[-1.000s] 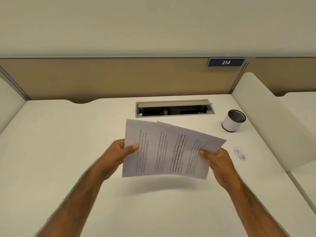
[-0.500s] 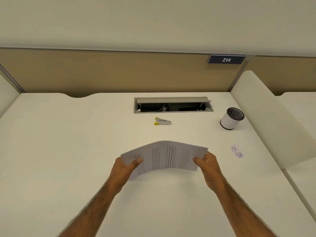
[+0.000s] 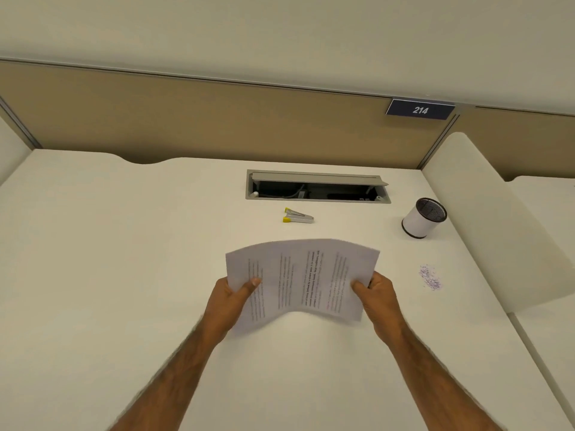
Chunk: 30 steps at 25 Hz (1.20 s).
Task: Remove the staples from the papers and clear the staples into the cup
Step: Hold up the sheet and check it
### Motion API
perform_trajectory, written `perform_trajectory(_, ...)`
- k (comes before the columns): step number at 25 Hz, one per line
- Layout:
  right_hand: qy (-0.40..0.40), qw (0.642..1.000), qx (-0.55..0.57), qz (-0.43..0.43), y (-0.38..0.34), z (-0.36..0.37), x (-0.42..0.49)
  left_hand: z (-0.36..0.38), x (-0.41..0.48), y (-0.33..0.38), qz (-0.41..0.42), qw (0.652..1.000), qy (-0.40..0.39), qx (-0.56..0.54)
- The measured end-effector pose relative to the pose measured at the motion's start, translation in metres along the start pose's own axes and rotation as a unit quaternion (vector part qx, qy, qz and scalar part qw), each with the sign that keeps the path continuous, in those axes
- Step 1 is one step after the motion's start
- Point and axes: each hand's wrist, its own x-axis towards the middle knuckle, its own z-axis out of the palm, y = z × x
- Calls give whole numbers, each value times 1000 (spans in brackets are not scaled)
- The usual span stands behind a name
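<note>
Both hands were on the papers [image 3: 303,278]: left hand [image 3: 228,301] pinched the left edge, thumb on top and fingers curled underneath; right hand [image 3: 378,298] clamped the right edge the same way. Sheets were bowed upward in the middle, low over the desk [image 3: 124,275]; contact with the surface unclear. Versus a second earlier: papers had come down from a raised, tilted hold to low and arched, which uncovered the yellow-tipped staple remover [image 3: 298,215] lying beyond them, apart from the sheets. Grip unchanged on both sides. White cup [image 3: 423,217] stood upright at far right; loose staples [image 3: 431,276] lay in a small pile on the desk near it. Neither had moved. Couldn't tell whether any staple remained in the sheets.
</note>
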Motion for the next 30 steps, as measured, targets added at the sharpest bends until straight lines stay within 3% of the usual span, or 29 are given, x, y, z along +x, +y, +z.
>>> perform_trajectory(5,-71,997,17,28,-39,-12,16,-28,7,31,-103,978,-102,-152)
perform_trajectory(12,-160,980,1,118,-36,0,46,-23,0,24,-143,964,-30,-222)
perform_trajectory(21,-200,968,-6,149,-26,18,90,-23,7,20,-153,964,36,-217)
perform_trajectory(23,-146,981,-34,120,-34,25,101,-26,13,23,-149,966,41,-207)
perform_trajectory(26,-16,994,-103,7,-47,43,133,-31,23,23,-148,968,41,-197)
perform_trajectory(28,21,972,-220,-86,-57,60,158,-32,30,21,-151,970,38,-188)
perform_trajectory(30,9,938,-318,-138,-66,77,182,-31,35,19,-154,971,35,-181)
